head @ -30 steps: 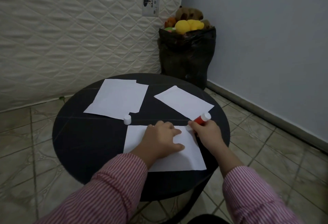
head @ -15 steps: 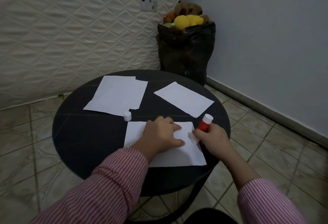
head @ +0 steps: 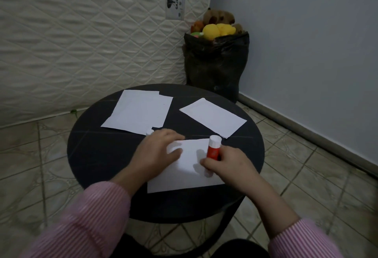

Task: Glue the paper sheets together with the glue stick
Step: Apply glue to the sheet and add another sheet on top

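Right hand gripping glue stick upright, tip down on near sheet on table; left hand lying flat, pinning it; paper seeming light, floppy, slippery; gripping stick mid-barrel probably working best.

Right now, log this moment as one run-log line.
left hand: presses near sheet flat | right hand: grips glue stick, tip on sheet | cap: off, on table
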